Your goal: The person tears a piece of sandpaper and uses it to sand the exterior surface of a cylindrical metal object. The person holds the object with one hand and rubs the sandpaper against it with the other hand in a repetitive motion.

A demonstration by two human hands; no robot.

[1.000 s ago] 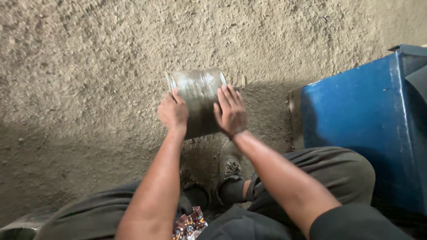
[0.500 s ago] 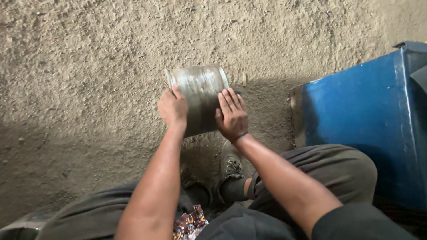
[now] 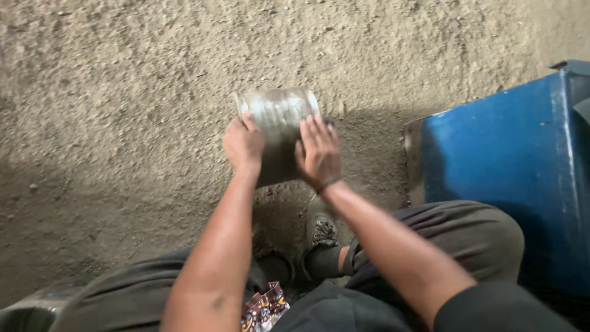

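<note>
Both hands (image 3: 244,146) (image 3: 318,150) cover the metal cylinder's (image 3: 279,117) possibly open end.

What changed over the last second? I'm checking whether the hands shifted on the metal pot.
Little changed. The right hand slid slightly down and inward along the metal pot; the left hand kept its place on the other side. Both hands stay pressed to the pot over the sandy ground, and the blue container has not moved.
</note>
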